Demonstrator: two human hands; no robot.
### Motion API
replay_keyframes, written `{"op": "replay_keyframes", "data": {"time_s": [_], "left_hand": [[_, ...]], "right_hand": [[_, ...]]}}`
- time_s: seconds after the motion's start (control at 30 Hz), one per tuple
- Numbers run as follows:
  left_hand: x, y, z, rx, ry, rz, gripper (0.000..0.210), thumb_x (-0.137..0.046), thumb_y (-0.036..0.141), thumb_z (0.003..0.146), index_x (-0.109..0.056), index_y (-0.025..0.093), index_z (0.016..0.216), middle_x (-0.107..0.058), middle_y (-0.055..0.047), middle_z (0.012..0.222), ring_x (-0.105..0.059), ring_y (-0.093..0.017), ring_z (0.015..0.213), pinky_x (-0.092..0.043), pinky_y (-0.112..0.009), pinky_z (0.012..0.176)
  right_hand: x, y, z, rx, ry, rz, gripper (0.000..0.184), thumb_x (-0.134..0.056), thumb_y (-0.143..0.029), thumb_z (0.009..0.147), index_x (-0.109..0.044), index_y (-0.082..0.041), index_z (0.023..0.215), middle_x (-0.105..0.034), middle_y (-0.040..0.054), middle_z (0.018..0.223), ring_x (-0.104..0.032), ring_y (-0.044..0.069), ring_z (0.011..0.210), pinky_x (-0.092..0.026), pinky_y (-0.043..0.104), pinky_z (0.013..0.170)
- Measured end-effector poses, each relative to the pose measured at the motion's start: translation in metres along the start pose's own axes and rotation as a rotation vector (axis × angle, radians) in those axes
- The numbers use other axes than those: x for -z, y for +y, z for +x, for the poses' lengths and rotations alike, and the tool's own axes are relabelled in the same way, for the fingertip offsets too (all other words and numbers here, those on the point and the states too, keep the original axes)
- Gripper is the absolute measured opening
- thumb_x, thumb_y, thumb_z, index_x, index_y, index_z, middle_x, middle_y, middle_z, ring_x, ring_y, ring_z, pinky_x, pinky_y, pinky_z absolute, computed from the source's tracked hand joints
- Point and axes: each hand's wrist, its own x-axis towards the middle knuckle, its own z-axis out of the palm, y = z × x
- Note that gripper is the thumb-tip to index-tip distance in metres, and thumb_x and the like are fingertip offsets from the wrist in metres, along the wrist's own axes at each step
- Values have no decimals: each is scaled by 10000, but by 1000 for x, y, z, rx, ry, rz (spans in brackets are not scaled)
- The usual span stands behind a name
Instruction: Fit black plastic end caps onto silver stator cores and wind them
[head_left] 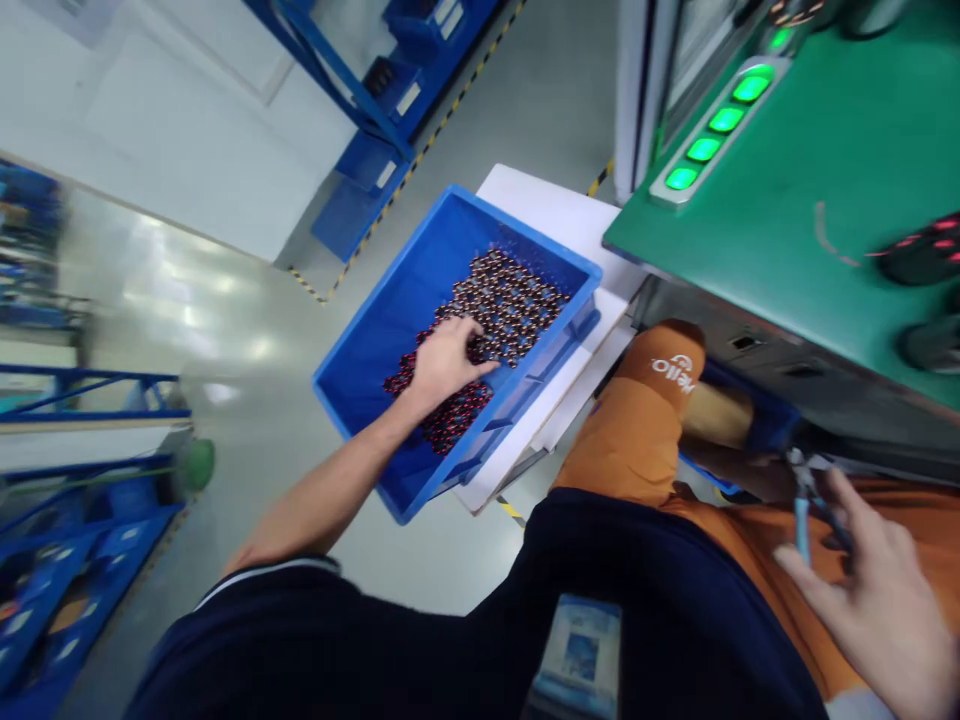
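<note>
My left hand (448, 362) reaches into a blue plastic bin (375, 330). Its fingers are curled, with the thumb out to the right, round a small dark part among the others; the fingertips are partly hidden. Many small round parts (517, 300) with a copper shine lie close together in the bin. Those nearer me (455, 415) look dark red. At the lower right, above my orange-clad leg, my right hand (874, 585) is closed round blue-handled cutting pliers (802, 515), their jaws pointing away from me.
Under the bin is a white board (525, 190). On the right a green worktop (847, 190) carries a strip of lit green buttons (705, 148) and dark cylindrical parts (926, 250). Blue shelving (375, 130) with bins stands beyond. A phone-like object (581, 650) hangs at my chest.
</note>
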Motion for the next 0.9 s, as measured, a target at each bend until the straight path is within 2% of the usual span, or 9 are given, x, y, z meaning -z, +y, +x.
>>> {"op": "replay_keyframes", "data": {"time_s": [0.1, 0.2, 0.27, 0.33, 0.43, 0.5, 0.63, 0.73, 0.9], "left_hand": [[35, 28, 25, -115, 165, -165, 539, -990, 556, 968, -743, 225, 1314, -781, -131, 1310, -696, -326, 1196, -584, -494, 1164], [66, 94, 68, -468, 352, -475, 794, -1241, 615, 597, -807, 248, 1151, -785, -57, 1112, -678, -268, 1009, -627, -462, 1063], [82, 159, 92, -692, 288, -552, 850, -1266, 586, 572, -838, 212, 1203, -791, -68, 1195, -664, -241, 1047, -646, -441, 1096], [89, 228, 107, -876, 228, -551, 760, -1194, 516, 745, -850, 159, 1321, -774, -88, 1339, -689, -254, 1164, -622, -494, 1231], [76, 309, 117, -1073, 29, -428, 489, -1000, 366, 965, -888, 248, 1426, -746, -109, 1409, -753, -333, 1225, -624, -562, 1231], [58, 338, 121, -1076, -24, -397, 383, -911, 367, 1015, -913, 305, 1393, -763, -122, 1404, -765, -389, 1252, -623, -601, 1211], [29, 353, 135, -979, 5, -482, 229, -951, 511, 967, -932, 345, 1124, -842, -117, 1266, -758, -425, 1231, -641, -612, 1181], [24, 349, 138, -931, 85, -554, 241, -1015, 552, 925, -888, 351, 965, -838, -62, 1094, -730, -346, 1072, -671, -531, 1108], [24, 321, 72, -984, 524, -815, 356, -1133, 453, 809, -864, 273, 957, -731, -9, 990, -677, -203, 939, -632, -387, 882]], "right_hand": [[5, -37, 0, 66, 21, 72, 982, -762, -641, 1115, -388, -436, 1999, -705, 172, 1317, -807, 482, 1193, -696, 745, 1052], [7, -65, 5, 38, 22, 148, 948, -758, -496, 1089, -430, -359, 1968, -703, 130, 1396, -795, 390, 1199, -726, 688, 1090], [9, -75, 6, 32, 20, 176, 968, -761, -418, 1057, -436, -305, 1962, -708, 125, 1399, -792, 355, 1205, -726, 655, 1131], [12, -80, 4, 46, 29, 192, 984, -752, -347, 1034, -436, -262, 1962, -719, 125, 1382, -788, 345, 1247, -703, 652, 1201], [21, -77, -8, 46, 58, 205, 991, -745, -299, 1010, -453, -260, 1957, -735, 113, 1343, -779, 336, 1254, -691, 646, 1223], [26, -70, -19, 19, 76, 213, 990, -755, -299, 1003, -470, -275, 1951, -744, 100, 1311, -779, 320, 1190, -708, 624, 1175], [30, -51, -38, -29, 126, 264, 938, -769, -291, 991, -545, -253, 1900, -770, 92, 1282, -788, 280, 1082, -735, 550, 1079], [27, -44, -44, -33, 165, 303, 847, -771, -261, 957, -649, -233, 1795, -777, 64, 1215, -784, 241, 992, -736, 464, 981], [26, -54, -43, 7, 240, 401, 676, -704, -192, 959, -743, -232, 1632, -758, 41, 1144, -761, 218, 952, -685, 382, 884]]}}
